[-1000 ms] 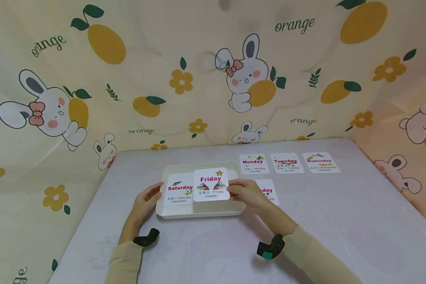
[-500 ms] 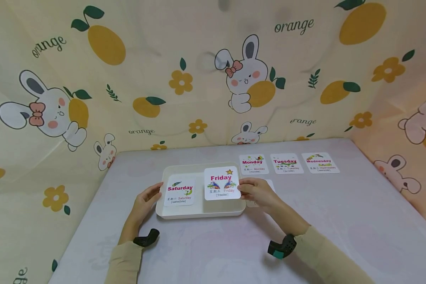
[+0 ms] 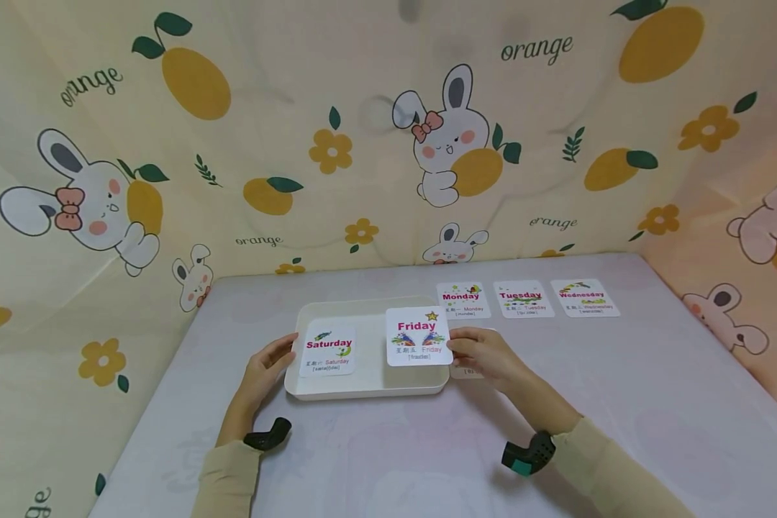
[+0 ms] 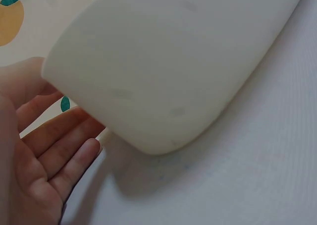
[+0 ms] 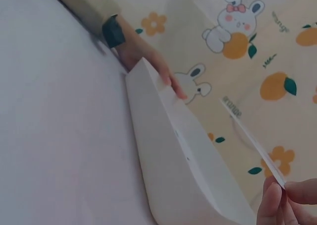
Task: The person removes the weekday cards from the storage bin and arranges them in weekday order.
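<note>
In the head view my right hand (image 3: 488, 357) pinches the right edge of a white card reading Friday (image 3: 419, 337), holding it over the right end of a white tray (image 3: 370, 393). The right wrist view shows this card edge-on between thumb and fingers (image 5: 271, 200). My left hand (image 3: 263, 374) grips the tray's left rim; in the left wrist view its fingers (image 4: 59, 136) lie at that rim, some tips hidden behind it. A Saturday card (image 3: 328, 351) lies in the tray's left part.
Monday (image 3: 463, 301), Tuesday (image 3: 524, 299) and Wednesday (image 3: 585, 298) cards lie in a row at the back right. Another card (image 3: 467, 373) lies below Monday, mostly hidden by my right hand. A patterned cloth backdrop surrounds the table (image 3: 388, 460).
My right hand has moved right with the Friday card, from overlapping the Saturday card to the tray's right end. The left hand has stayed at the rim.
</note>
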Motion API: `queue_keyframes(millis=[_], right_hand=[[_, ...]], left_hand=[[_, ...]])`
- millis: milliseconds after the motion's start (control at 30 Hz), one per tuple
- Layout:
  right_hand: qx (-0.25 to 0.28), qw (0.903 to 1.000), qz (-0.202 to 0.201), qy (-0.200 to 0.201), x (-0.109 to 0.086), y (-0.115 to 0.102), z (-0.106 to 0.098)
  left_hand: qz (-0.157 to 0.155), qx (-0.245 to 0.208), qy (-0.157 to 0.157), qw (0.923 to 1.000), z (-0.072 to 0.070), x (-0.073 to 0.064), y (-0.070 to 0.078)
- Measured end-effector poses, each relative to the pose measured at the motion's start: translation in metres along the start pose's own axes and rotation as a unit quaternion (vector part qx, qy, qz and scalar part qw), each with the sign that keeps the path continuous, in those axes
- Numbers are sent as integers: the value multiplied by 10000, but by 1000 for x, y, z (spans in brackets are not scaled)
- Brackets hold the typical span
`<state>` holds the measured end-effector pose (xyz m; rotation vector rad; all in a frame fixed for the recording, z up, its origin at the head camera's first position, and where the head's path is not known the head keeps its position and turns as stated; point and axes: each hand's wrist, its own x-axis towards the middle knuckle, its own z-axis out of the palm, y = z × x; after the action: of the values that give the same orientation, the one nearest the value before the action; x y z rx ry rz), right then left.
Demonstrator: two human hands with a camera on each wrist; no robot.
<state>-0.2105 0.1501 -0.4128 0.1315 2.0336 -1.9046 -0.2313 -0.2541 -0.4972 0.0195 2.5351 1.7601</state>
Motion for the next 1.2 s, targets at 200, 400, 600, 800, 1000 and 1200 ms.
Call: queue_keyframes(millis=[200, 400, 600, 800, 1000, 1200], right_hand=[[-30, 10000, 57, -28, -2, 1, -9], [-144, 9998, 109, 1, -4, 0, -17], [-206, 9997, 129, -5, -7, 0, -26], [-266, 9996, 106, -19, -9, -2, -35], [-337, 9994, 126, -11, -13, -2, -43], [-531, 9985, 153, 30, -17, -6, -53]], left_hand=[[-94, 116, 37, 9999, 0, -1, 0], [-112, 86, 50, 9999, 0, 0, 0], [-91, -7, 28, 10000, 1, 0, 1], [-61, 9, 22, 10000, 1, 0, 1], [-110, 88, 44, 9999, 1, 1, 0], [-71, 61, 31, 10000, 1, 0, 1]])
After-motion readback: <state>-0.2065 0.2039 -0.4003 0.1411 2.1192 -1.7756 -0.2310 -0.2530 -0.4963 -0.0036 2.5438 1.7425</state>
